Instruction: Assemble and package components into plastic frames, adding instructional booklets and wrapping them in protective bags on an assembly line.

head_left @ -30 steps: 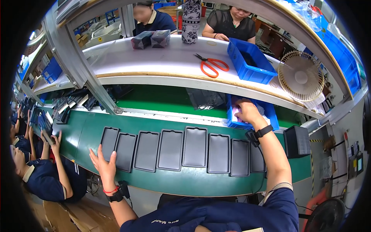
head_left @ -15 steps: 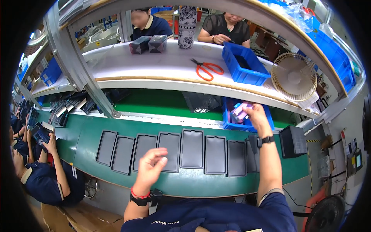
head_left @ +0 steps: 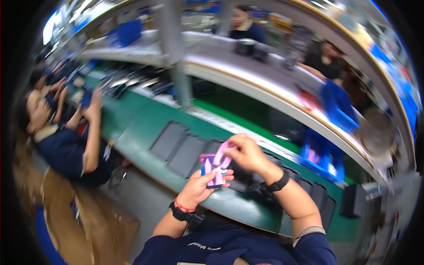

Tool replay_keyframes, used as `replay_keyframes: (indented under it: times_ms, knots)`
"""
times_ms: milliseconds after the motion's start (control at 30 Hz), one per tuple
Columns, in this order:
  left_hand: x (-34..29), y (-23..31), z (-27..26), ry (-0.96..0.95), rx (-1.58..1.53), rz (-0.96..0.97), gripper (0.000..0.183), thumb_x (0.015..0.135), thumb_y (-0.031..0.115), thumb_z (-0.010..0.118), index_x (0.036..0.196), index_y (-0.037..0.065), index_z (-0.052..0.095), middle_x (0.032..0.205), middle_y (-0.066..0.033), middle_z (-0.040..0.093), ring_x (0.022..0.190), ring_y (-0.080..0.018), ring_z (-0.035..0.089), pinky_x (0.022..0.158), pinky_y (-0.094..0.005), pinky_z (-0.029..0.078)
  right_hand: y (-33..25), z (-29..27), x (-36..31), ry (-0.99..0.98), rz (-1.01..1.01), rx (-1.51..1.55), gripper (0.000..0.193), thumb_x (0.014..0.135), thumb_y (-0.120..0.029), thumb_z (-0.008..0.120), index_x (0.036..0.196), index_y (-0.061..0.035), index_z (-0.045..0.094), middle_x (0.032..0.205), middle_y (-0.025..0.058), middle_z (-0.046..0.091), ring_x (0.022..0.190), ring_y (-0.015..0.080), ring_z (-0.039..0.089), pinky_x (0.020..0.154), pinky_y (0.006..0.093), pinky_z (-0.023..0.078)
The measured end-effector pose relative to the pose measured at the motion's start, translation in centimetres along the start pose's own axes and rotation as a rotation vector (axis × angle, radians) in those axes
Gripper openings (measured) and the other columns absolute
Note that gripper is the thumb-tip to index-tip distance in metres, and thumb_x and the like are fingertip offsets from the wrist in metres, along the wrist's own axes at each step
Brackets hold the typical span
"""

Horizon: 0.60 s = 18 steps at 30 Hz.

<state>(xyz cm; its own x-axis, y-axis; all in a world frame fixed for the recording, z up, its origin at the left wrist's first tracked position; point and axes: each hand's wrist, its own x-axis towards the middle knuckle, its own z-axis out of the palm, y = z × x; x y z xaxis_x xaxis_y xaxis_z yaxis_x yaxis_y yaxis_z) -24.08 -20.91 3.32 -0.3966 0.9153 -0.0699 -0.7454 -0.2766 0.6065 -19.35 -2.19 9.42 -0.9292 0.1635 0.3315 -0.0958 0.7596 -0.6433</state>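
In front of my body, my left hand (head_left: 197,189) holds a small pink, purple and blue item (head_left: 215,178) with its fingers wrapped round the underside. Its exact kind is blurred; it could be a package or a stack of pieces. My right hand (head_left: 248,153) pinches a curved pink strip (head_left: 222,154) that rises from the item's top. Both hands are over the near part of the green workbench (head_left: 137,128). Beneath and beyond them lies a row of shallow dark grey trays (head_left: 168,140), partly covered by my hands and forearms.
A blue bin (head_left: 324,161) with pink and white pieces stands under the shelf at right. On the shelf (head_left: 229,73) are another blue bin (head_left: 338,106), red-handled scissors (head_left: 310,100) and a fan (head_left: 377,132). A co-worker (head_left: 66,141) sits at left, near cardboard (head_left: 57,221).
My right hand has come from the blue bin to my left hand, bringing the pink and purple item. The left hand, previously holding nothing, now grips it. My view has swung left.
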Motion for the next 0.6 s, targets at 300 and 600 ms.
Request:
replay_keyframes:
  times_ms: [300,600]
  knots:
    - [-9.1,4.0,-6.7,0.569,0.146,0.324,0.031,0.088,0.01,0.058,0.115,-0.005,0.052,0.1,-0.0163,0.062,0.089,-0.0257,0.064,0.072,-0.0352,0.056,-1.0,14.4,12.3,-0.036,0.216,0.172,0.025,0.072,-0.019,0.072,0.086,-0.0011,0.062,0.078,0.013,0.064,0.073,0.0249,0.062,0.067,0.0361,0.048]
    - [-6.8,4.1,-8.2,0.559,0.284,0.388,0.024,0.081,0.005,0.066,0.102,-0.002,0.058,0.091,-0.0101,0.064,0.076,-0.0218,0.066,0.068,-0.0321,0.056,-5.3,13.6,7.7,-0.522,0.175,0.299,0.03,0.069,-0.024,0.08,0.075,-0.0007,0.063,0.062,-0.0001,0.057,0.058,0.0051,0.049,0.053,0.0232,0.041]
